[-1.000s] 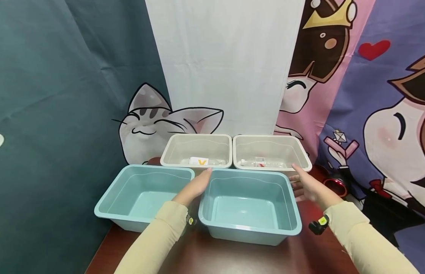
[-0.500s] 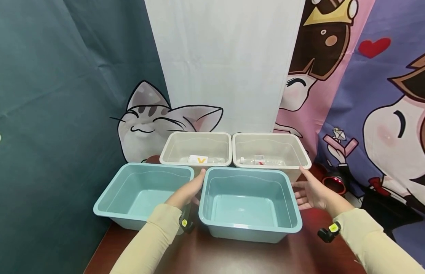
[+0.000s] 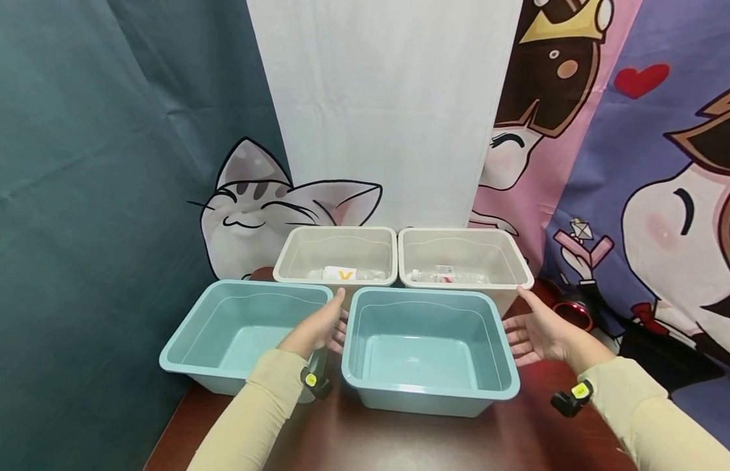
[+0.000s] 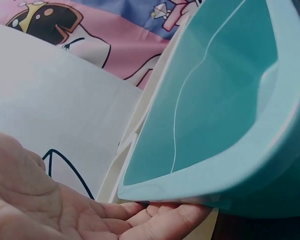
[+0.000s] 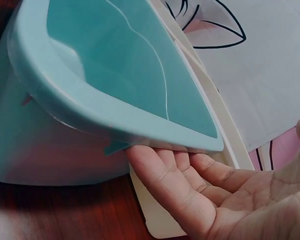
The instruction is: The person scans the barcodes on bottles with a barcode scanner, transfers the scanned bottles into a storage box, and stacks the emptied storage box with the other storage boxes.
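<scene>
A light-blue plastic basin [image 3: 424, 398] stands on the table between my two hands. At its left side my left hand [image 3: 316, 327] is spread with the palm facing it. Left wrist view: the fingertips [image 4: 190, 215] lie just under the basin's rim, thumb apart from it. My right hand [image 3: 541, 335] mirrors this on the other side, thumb raised. Its fingertips [image 5: 145, 157] sit right beneath the rim in the right wrist view. Neither hand curls round the rim. A second light-blue basin [image 3: 265, 306] stands to the left, partly behind my left hand.
Behind the blue basins stand two off-white bins, a left bin [image 3: 347, 245] and a right bin [image 3: 459, 245]. Each holds a clear plastic bottle, one with a white label [image 3: 340, 273], the other [image 3: 453, 277] with red on its label. A printed curtain [image 3: 388, 131] hangs behind.
Both hands have moved outward, the left hand to the left and the right hand to the right, with the thumbs farther from the basin's rim. The basins stay in place.
</scene>
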Motion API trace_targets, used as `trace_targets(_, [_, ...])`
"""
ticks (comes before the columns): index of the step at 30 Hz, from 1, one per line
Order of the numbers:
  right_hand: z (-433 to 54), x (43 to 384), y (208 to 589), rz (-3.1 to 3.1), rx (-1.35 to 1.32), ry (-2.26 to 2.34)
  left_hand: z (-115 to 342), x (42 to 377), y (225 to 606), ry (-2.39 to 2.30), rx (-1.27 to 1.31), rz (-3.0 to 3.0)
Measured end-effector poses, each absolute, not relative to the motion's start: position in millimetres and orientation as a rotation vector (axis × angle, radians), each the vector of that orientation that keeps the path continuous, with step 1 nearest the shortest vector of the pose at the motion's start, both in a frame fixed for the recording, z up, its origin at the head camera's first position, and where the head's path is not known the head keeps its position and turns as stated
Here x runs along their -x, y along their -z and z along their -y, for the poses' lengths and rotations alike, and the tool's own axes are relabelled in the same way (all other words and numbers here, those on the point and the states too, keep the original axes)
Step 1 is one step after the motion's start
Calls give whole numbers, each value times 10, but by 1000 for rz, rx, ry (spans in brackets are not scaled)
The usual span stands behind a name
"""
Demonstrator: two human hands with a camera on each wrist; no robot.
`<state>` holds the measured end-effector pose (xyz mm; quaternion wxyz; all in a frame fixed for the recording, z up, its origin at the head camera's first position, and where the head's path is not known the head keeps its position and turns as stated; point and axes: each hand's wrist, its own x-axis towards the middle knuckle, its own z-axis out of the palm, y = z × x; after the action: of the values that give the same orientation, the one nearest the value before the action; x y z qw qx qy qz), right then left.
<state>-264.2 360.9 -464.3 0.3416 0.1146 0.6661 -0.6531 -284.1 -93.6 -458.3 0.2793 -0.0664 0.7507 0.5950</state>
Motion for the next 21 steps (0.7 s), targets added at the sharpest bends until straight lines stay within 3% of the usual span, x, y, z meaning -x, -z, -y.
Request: trace_targets(21, [-3695, 2683, 4383, -1761, -262, 1696, 1032, 2978, 4320, -1737, 184, -1758])
